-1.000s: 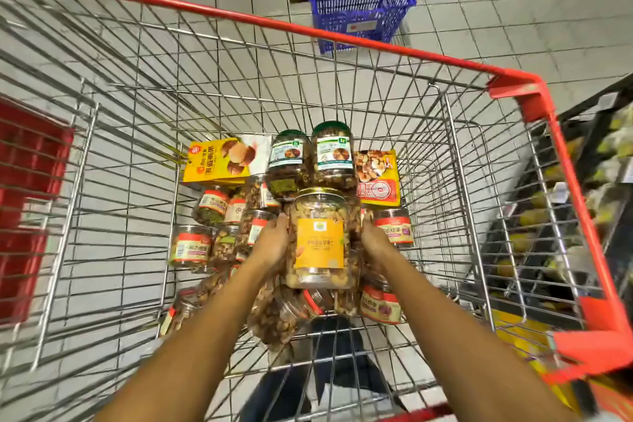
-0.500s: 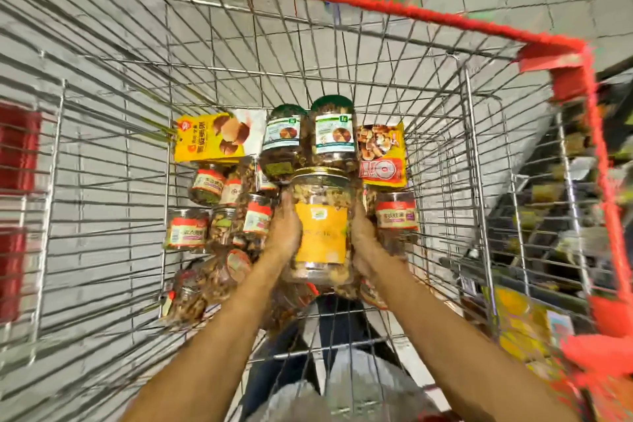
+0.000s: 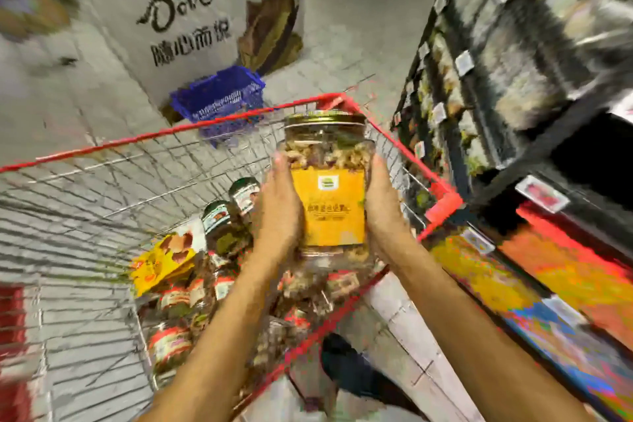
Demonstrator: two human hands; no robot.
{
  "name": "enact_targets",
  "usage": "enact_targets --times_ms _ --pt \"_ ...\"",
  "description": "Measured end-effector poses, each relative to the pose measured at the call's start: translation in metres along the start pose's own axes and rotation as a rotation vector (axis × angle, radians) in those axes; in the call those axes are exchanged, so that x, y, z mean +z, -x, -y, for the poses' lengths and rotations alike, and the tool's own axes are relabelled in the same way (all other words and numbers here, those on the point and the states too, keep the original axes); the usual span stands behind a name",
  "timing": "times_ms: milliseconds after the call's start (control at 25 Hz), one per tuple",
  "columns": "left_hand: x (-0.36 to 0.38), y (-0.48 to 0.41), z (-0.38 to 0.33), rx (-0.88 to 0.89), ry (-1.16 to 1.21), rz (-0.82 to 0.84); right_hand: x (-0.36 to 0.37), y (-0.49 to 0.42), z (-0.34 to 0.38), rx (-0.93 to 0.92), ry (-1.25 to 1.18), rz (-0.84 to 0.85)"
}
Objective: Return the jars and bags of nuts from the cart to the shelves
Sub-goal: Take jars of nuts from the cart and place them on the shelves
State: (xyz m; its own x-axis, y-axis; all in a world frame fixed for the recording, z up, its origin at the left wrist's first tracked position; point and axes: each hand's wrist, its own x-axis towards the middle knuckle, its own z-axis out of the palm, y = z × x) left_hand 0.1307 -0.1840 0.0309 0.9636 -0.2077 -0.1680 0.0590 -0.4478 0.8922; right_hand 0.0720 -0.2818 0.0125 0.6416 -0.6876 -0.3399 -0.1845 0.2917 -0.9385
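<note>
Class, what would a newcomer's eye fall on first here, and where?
A large yellow-labelled jar of nuts, held at centre between the left hand and right hand. Below it the red-rimmed cart, full of smaller jars; dark shelves rise on the right.

Clear jar [image 3: 328, 188] — gold lid, orange label; red-rimmed grey-wire cart [image 3: 102, 181]; blue basket [image 3: 219, 96].
</note>
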Motion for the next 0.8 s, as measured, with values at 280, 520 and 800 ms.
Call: enact_targets --times_ms 280,520,800 --pt "0.078 0.126 -0.109 0.478 0.239 0.386 -0.172 0.097 0.088 -0.366 -0.132 -0.342" --pt "0.176 0.235 -0.172 0.632 0.394 0.631 -0.322 0.16 0.124 -0.584 -0.121 -0.475" --pt "0.303 0.35 -0.198 0.663 0.438 0.705 -0.488 0.215 0.105 -0.633 0.173 -0.483"
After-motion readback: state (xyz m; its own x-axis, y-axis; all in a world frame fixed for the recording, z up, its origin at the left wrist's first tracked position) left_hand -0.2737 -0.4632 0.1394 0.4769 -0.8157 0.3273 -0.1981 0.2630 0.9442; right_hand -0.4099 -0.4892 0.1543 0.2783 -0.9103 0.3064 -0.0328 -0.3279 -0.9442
